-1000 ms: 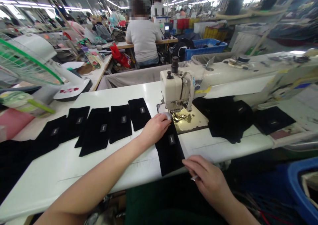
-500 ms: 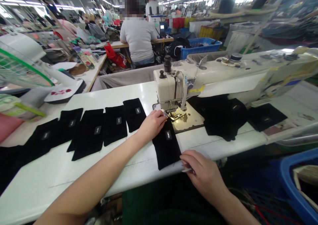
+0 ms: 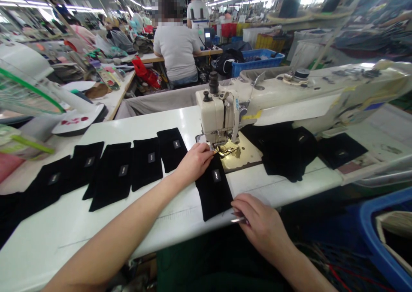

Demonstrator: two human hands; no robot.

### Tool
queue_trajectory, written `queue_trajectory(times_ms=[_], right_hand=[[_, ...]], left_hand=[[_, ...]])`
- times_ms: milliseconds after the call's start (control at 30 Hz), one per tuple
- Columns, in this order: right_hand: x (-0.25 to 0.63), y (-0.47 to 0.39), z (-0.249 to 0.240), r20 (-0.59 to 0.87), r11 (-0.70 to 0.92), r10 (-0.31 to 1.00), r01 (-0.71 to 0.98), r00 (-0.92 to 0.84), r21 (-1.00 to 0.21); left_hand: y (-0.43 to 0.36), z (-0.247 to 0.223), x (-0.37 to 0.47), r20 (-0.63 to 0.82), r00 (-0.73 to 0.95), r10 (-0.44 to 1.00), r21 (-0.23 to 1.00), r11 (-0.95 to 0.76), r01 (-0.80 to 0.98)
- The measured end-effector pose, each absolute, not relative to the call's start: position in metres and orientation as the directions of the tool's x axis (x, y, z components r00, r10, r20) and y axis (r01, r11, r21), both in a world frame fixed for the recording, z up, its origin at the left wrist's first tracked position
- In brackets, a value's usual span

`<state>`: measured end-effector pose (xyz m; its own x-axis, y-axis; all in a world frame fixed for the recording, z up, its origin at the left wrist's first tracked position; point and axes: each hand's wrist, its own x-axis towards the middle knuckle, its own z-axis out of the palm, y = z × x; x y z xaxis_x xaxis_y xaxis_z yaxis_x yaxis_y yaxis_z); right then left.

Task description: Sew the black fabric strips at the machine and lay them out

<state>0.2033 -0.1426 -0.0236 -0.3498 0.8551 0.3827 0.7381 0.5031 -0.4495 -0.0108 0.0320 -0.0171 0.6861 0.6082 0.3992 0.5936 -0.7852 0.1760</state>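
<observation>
A black fabric piece (image 3: 214, 193) with a small dark label lies at the sewing machine (image 3: 215, 116), its upper end beside the brass-coloured needle plate (image 3: 249, 152). My left hand (image 3: 197, 159) is closed on the upper end of this piece, close to the presser foot. Near the table's front edge, my right hand (image 3: 257, 219) pinches the lower right corner of the same fabric. A small metal tool (image 3: 237, 218), perhaps thread snips, sticks out from under its fingers. Several labelled black pieces (image 3: 120, 176) lie in an overlapping row to the left.
More black fabric (image 3: 285, 150) is heaped right of the needle plate. A fan (image 3: 25, 81) stands at the far left. A blue basket (image 3: 370, 223) is at the lower right. Beyond the table, a person in a white shirt (image 3: 177, 47) sits facing away.
The view has shifted slightly, so most things appear a little further left. Both hands keep their hold on the black piece, which has hardly moved against the machine.
</observation>
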Motion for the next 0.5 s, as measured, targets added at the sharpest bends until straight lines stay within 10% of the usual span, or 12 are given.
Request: queue_trajectory(times_ms=[500], right_hand=[[0.204, -0.139, -0.017, 0.297, 0.480, 0.873, 0.785, -0.386, -0.391]], left_hand=[[0.028, -0.004, -0.010, 0.308, 0.698, 0.646, 0.090, -0.751, 0.655]])
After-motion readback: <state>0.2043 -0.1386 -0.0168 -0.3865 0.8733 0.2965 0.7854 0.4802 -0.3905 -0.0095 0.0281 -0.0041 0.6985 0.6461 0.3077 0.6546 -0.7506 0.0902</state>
